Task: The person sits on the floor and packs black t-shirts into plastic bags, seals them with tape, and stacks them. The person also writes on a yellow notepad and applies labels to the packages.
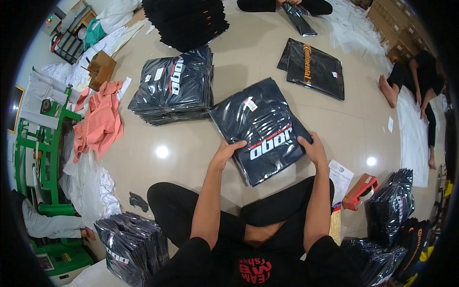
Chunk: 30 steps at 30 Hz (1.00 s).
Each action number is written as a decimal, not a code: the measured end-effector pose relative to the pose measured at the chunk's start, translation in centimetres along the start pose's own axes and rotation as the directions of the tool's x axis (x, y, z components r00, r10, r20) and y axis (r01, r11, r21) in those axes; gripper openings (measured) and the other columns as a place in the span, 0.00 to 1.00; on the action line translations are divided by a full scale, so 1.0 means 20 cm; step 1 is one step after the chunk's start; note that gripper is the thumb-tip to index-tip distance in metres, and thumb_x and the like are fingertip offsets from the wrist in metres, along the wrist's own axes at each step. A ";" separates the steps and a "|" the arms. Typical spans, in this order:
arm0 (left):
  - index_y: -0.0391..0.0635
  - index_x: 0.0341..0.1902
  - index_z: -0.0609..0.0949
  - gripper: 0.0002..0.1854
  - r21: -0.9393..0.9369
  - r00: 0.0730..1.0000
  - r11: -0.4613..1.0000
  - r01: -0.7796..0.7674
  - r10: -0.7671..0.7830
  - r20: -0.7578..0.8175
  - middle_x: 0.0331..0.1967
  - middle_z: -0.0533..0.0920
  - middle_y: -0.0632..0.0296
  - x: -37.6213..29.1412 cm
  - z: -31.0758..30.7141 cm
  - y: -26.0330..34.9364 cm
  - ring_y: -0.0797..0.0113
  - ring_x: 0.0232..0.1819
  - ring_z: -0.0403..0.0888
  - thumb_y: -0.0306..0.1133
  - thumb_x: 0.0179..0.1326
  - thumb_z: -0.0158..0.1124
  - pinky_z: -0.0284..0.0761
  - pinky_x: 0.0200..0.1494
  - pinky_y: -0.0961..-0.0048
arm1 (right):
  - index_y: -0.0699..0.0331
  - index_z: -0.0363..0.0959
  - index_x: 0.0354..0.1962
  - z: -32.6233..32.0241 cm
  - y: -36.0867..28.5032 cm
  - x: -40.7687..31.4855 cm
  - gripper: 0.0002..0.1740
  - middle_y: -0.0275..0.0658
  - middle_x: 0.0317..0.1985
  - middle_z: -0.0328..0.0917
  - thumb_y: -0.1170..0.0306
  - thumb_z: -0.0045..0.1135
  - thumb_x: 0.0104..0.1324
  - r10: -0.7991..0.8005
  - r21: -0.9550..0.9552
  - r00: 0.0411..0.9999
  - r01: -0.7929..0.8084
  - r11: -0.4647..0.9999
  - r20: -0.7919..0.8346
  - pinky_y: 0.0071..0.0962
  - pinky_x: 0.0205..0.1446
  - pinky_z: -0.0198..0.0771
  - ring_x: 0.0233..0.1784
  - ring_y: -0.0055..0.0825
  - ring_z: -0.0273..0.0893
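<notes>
Between my two hands is a folded black garment in a clear plastic bag [263, 125], tilted above the tiled floor. It bears white and red printed writing and a small label. My left hand [229, 152] grips its near left edge, thumb on top. On its right edge my right hand [311, 147] holds it the same way, fingers hidden underneath. Just beyond my left hand stands a stack of bagged black garments [172, 86]. Further off to the right, bagged garments with orange lettering [315, 70] lie flat on the floor.
A red tape dispenser [360, 192] and a printed sheet [339, 179] lie by my right knee. More bagged stacks [131, 247] flank me. Salmon cloth [98, 118] and a green machine frame [46, 150] are at left. Other people sit at far right [419, 82] and ahead.
</notes>
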State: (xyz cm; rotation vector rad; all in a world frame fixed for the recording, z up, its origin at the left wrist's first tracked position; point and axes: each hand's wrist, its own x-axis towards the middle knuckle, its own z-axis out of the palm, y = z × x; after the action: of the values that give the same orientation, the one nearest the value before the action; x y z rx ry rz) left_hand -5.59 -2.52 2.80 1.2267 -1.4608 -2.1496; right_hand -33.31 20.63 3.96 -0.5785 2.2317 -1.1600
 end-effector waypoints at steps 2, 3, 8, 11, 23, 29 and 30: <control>0.42 0.79 0.64 0.51 0.031 0.999 0.998 -0.048 0.048 0.020 0.71 0.76 0.53 0.02 0.04 -0.01 0.58 0.70 0.76 0.36 0.54 0.83 0.67 0.74 0.60 | 0.65 0.74 0.63 -0.04 0.06 -0.05 0.35 0.50 0.45 0.85 0.54 0.73 0.66 0.104 0.080 0.995 -0.104 0.991 0.002 0.32 0.55 0.76 0.53 0.35 0.83; 0.41 0.79 0.64 0.52 0.019 0.998 0.998 -0.053 0.052 0.038 0.71 0.76 0.53 0.03 0.05 0.00 0.58 0.70 0.76 0.36 0.53 0.83 0.67 0.74 0.61 | 0.66 0.74 0.62 -0.05 0.05 -0.11 0.35 0.48 0.45 0.85 0.54 0.73 0.66 0.200 0.139 0.980 -0.199 0.970 0.010 0.31 0.53 0.76 0.52 0.32 0.83; 0.38 0.84 0.53 0.61 -0.013 0.973 0.987 -0.158 0.153 -0.172 0.74 0.72 0.44 0.19 0.10 0.07 0.54 0.72 0.75 0.39 0.55 0.83 0.67 0.75 0.63 | 0.64 0.71 0.67 0.08 0.08 -0.15 0.36 0.47 0.50 0.82 0.54 0.71 0.69 0.177 0.331 0.983 -0.149 0.932 -0.057 0.27 0.46 0.76 0.52 0.28 0.82; 0.38 0.86 0.46 0.61 -0.047 0.971 0.980 -0.192 0.183 -0.153 0.80 0.63 0.40 0.23 0.06 0.12 0.51 0.76 0.69 0.44 0.63 0.77 0.65 0.77 0.65 | 0.61 0.69 0.71 0.17 0.03 -0.07 0.36 0.45 0.56 0.81 0.52 0.66 0.73 0.084 0.459 0.995 -0.047 0.887 -0.060 0.29 0.45 0.77 0.52 0.28 0.81; 0.32 0.75 0.72 0.38 0.630 0.719 0.742 -0.231 0.566 -0.403 0.77 0.70 0.39 -0.06 0.22 -0.17 0.44 0.80 0.64 0.52 0.74 0.64 0.56 0.81 0.56 | 0.72 0.71 0.68 -0.02 0.14 -0.15 0.38 0.58 0.66 0.77 0.45 0.50 0.79 -0.111 0.171 0.942 0.172 0.970 -0.317 0.41 0.74 0.68 0.69 0.51 0.77; 0.36 0.62 0.81 0.18 0.364 0.597 0.640 -0.677 0.766 -0.236 0.56 0.82 0.52 -0.51 0.95 0.01 0.57 0.57 0.80 0.35 0.76 0.63 0.72 0.63 0.60 | 0.69 0.83 0.52 -0.53 0.21 -0.83 0.19 0.39 0.44 0.87 0.61 0.59 0.78 0.125 0.397 0.723 0.219 0.891 -0.680 0.26 0.52 0.77 0.46 0.24 0.83; 0.37 0.62 0.81 0.17 0.208 0.688 0.698 -0.686 0.714 -0.128 0.55 0.82 0.54 -0.60 1.14 0.00 0.61 0.56 0.80 0.33 0.77 0.62 0.73 0.62 0.64 | 0.70 0.84 0.50 -0.62 0.29 -0.94 0.19 0.37 0.43 0.86 0.61 0.60 0.78 0.167 0.415 0.658 0.241 0.877 -0.735 0.25 0.50 0.76 0.43 0.22 0.81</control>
State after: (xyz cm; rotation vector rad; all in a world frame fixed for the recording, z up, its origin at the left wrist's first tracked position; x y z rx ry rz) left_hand -15.69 19.44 11.80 0.6963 -1.6573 -1.3741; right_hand -27.86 42.42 10.07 0.1315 2.3845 -2.2122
